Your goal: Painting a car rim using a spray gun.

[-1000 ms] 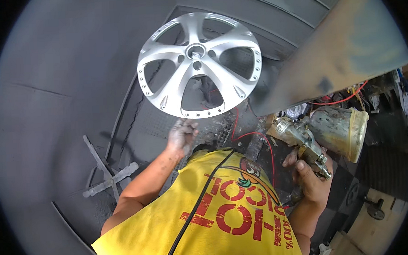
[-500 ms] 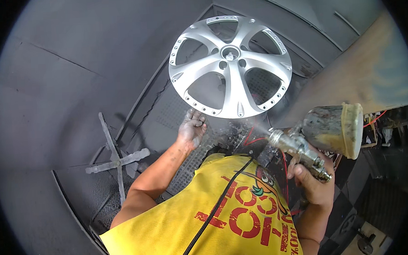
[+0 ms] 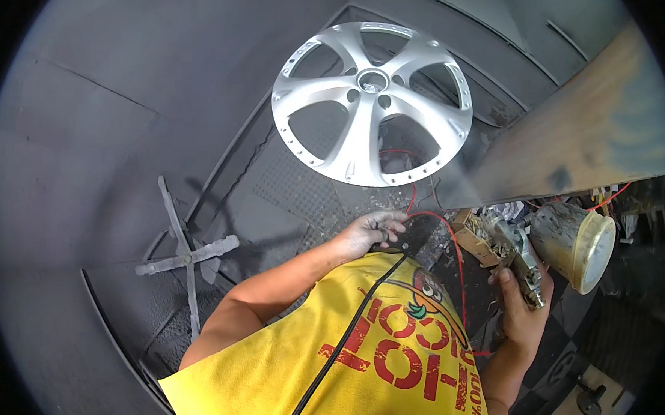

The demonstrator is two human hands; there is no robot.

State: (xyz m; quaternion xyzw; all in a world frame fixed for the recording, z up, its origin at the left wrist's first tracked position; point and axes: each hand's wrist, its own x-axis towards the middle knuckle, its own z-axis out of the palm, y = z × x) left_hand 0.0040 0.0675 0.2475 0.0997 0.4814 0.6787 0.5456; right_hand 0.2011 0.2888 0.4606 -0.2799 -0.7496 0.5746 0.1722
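A silver alloy wheel (image 3: 360, 135) lies face up beyond my hands, its spokes spreading from a round hub. My right hand (image 3: 524, 303) is wrapped around a metal spray gun (image 3: 517, 254), which carries a stained paint cup (image 3: 575, 243) on its right side. The gun is to the right of the wheel and nearer to me. My left hand (image 3: 371, 232), grey with paint dust, is held in front of my body just short of the wheel's near rim. Its fingers are loosely bent and partly apart, with nothing visible in them and no contact with the wheel.
A grey-coated cross-shaped stand (image 3: 188, 258) is at the left. A red hose (image 3: 455, 242) loops across the floor below the wheel. A large tan panel (image 3: 569, 135) slopes along the right, above a cardboard box (image 3: 475, 237) and clutter. Grey walls (image 3: 153, 81) enclose the far side.
The wheel has turned clockwise. My left hand has moved right and nearer to me, away from the rim. The spray gun has shifted right and slightly nearer; the mist at its nozzle has thinned.
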